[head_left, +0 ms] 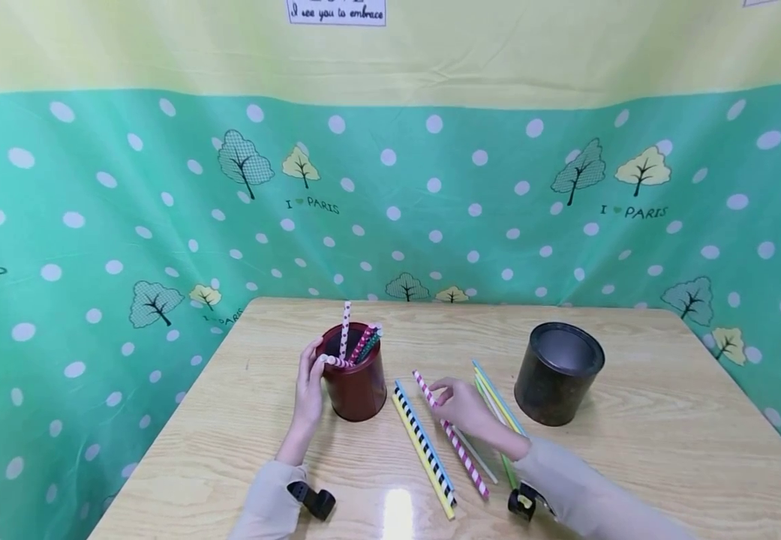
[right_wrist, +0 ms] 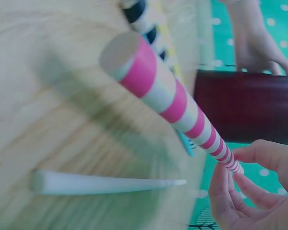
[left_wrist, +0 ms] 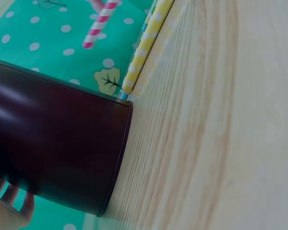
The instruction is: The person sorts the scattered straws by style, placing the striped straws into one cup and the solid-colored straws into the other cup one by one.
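My right hand [head_left: 469, 410] pinches a pink-and-white striped paper straw [right_wrist: 180, 108] near its far end, between thumb and fingers. In the right wrist view the straw's near end is lifted off the table. On the left stands a dark red can [head_left: 358, 391] with several patterned straws [head_left: 363, 345] leaning in its mouth. My left hand [head_left: 309, 390] holds this can by its left side, fingers up at the rim. Part of that hand also shows against the can's wall [left_wrist: 62, 139] in the left wrist view.
Blue, black-and-white striped and yellow straws [head_left: 424, 450] lie left of my right hand. A white straw [right_wrist: 105, 184] lies beneath it, and green, yellow and blue straws [head_left: 498, 401] lie to its right. A black can [head_left: 557, 386] stands at the right. A patterned curtain [head_left: 431, 195] hangs behind.
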Demonstrator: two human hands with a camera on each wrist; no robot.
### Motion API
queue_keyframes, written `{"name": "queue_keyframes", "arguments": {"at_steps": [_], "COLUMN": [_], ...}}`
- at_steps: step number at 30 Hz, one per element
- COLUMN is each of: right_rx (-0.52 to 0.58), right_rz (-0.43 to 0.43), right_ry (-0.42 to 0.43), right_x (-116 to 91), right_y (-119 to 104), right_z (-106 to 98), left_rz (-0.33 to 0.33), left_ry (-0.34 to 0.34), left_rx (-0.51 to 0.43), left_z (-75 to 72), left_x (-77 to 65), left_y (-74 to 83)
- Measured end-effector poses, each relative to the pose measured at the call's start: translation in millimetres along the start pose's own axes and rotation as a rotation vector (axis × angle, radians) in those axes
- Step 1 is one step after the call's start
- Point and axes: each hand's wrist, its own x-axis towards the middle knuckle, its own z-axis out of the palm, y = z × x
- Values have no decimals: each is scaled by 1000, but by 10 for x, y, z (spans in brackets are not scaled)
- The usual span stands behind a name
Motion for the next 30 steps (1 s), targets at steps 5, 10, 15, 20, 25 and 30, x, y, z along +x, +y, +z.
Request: {"name": "queue_keyframes", "arguments": {"at_steps": [5,10,15,20,25,30], "right_rx": [87,191,269,307,357,398], "right_rz": [54,44,34,38,29,40], "right_ry": [20,49,78,112,147,174], "right_x": [39,70,65,59,61,69], "right_y": [-46,-149,-287,-418,-559,-691], "right_z": [-52,-101,-132,-144,-164,-199], "left_rz": [-13,-14,-24,-18,8,9], "left_ry": [11,18,11,5,8,3], "left_rx": [18,14,18,14,7,6], "left_z": [35,47,45,48,52,35], "left_x": [-49,-42,-35,-46,-36,-11], "left_y": [112,152,148,151,136,73]}}
